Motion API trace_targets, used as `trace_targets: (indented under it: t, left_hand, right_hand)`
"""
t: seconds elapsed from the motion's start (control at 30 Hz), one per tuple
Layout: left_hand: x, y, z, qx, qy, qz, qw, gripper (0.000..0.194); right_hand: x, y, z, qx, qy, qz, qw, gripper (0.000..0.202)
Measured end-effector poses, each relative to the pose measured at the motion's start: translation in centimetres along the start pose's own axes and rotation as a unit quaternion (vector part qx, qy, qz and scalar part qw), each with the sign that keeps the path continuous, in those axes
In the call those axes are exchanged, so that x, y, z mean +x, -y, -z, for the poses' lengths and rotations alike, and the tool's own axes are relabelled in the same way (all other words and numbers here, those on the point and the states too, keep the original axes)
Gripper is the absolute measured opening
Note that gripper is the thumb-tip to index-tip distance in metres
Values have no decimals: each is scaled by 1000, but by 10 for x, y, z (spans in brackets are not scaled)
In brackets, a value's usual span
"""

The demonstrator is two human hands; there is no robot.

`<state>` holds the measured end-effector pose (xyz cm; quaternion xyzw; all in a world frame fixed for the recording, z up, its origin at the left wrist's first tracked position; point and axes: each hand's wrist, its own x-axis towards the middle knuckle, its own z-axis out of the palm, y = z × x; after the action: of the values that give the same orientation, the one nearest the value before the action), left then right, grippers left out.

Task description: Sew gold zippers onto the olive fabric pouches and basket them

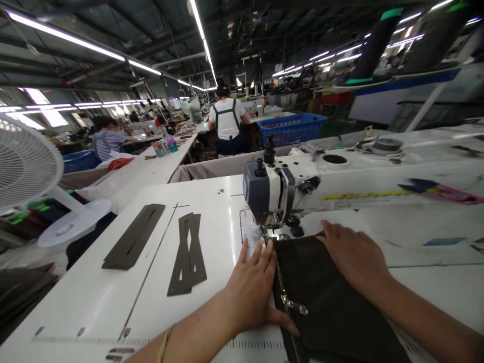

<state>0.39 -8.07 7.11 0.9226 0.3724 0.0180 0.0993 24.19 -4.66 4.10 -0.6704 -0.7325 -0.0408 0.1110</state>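
Observation:
A dark olive fabric piece (333, 302) with a gold zipper (280, 282) down its left side lies under the sewing machine's head (264, 186). The metal zipper pull (297, 305) rests on the fabric. My left hand (251, 285) is spread flat along the zipper edge, its fingertips just in front of the presser foot (274, 233) and its thumb lying over the zipper. At the top right of the fabric, my right hand (353, 254) holds the edge between its fingers; part of the grip is hidden.
Slotted olive strips (134, 237) and crossed strips (188, 252) lie left on the white table (215, 312). Pink-handled snips (440, 190) rest on the machine arm. A white fan (26, 161) stands left, a blue basket (291, 128) behind. Two people work further back.

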Motion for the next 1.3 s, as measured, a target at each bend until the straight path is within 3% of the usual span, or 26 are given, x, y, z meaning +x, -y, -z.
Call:
trace_targets:
  t: [0.07, 0.13, 0.2, 0.23, 0.33, 0.5, 0.6, 0.67, 0.73, 0.8, 0.83, 0.93, 1.03, 1.17, 1.23, 1.3]
  left_hand:
    - [2, 0, 0, -7, -7, 2, 1000, 106]
    - [4, 2, -1, -6, -16, 3, 1000, 112]
    - [4, 5, -3, -2, -19, 2, 1000, 113]
    - [4, 6, -4, -1, -18, -1, 1000, 112]
    - [1, 7, -6, -11, -20, -7, 1000, 113]
    - [-3, 3, -10, -42, -44, -5, 998, 122]
    - [-13, 8, -6, -41, -53, -2, 998, 119]
    - [-30, 18, 0, -16, -75, 51, 996, 107]
    - [-54, 31, 5, 31, -102, 158, 982, 88]
    - [-80, 43, 6, 81, -101, 241, 962, 74]
    - [-91, 48, 4, 102, -90, 250, 959, 69]
    - [-107, 59, -7, 172, -81, 199, 961, 50]
    - [-103, 57, -16, 216, -101, 157, 958, 28]
    - [-94, 28, -30, 203, -136, 69, 967, 17]
    - [-93, 12, -36, 166, -205, -15, 965, 18]
    - [-95, 3, -38, 130, -223, -48, 965, 25]
  right_hand:
    - [-9, 13, 4, 3, -50, 72, 996, 38]
    - [-27, 29, 0, 34, -100, 191, 976, 40]
    - [-47, 42, -9, 69, -117, 290, 947, 51]
    - [-56, 46, -15, 75, -106, 304, 944, 58]
    - [-65, 48, -25, 95, -71, 308, 944, 68]
    - [-46, 47, -25, 103, -46, 286, 952, 56]
    - [-42, 47, -29, 97, -46, 296, 949, 61]
    - [-44, 45, -34, 114, -58, 297, 946, 63]
    - [-45, 42, -41, 136, -81, 285, 945, 58]
    - [-44, 39, -47, 137, -100, 280, 945, 51]
    - [-43, 39, -50, 129, -107, 285, 944, 48]
    - [-40, 38, -57, 97, -124, 310, 937, 44]
    - [-39, 36, -61, 81, -155, 325, 930, 43]
    - [-37, 33, -61, 62, -172, 329, 927, 42]
    - [-36, 33, -55, 55, -147, 321, 934, 41]
    - [-36, 34, -46, 55, -117, 308, 943, 41]
